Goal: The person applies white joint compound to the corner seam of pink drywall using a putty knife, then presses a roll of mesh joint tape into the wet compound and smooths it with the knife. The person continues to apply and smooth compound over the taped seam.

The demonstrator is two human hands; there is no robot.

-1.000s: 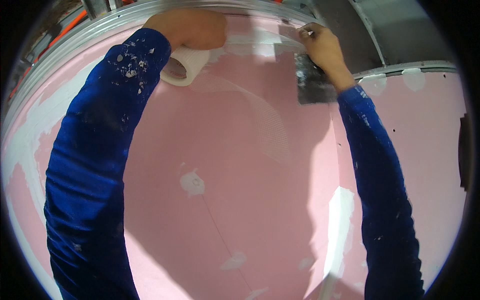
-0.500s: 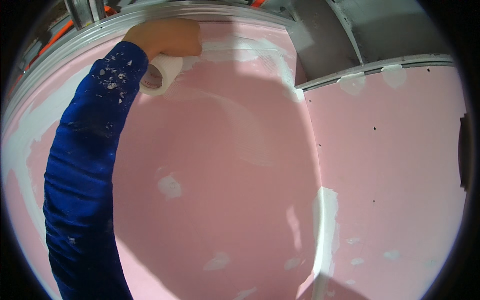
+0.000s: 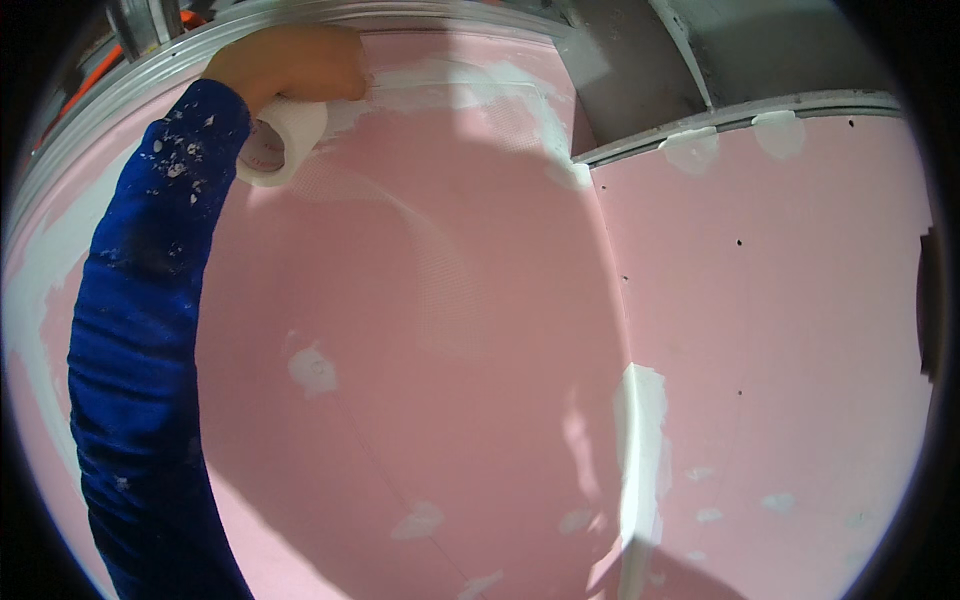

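Note:
My left arm, in a blue sleeve spotted with white compound, reaches up the left side to the top of a pink wallboard (image 3: 390,290). My left hand (image 3: 295,65) is curled closed against the upper part of the board, its fingertips hidden. Just under the wrist is a white roll of mesh tape (image 3: 303,130), its hollow core partly behind the cuff. The roll seems held in this hand, though the grip itself does not show. A loose strip of mesh tape (image 3: 445,290) curves down across the board. My right hand is out of view.
Metal track (image 3: 420,12) borders the board's top. Grey sheet metal (image 3: 780,50) fills the upper right. Another pink board (image 3: 800,300) meets the first at a corner, with a white strip (image 3: 640,440) along its lower part. Compound patches (image 3: 315,370) dot both boards.
My left hand and the roll have shifted a little left along the board's top. The loose mesh strip hangs steeper now. The whole view has also slid slightly.

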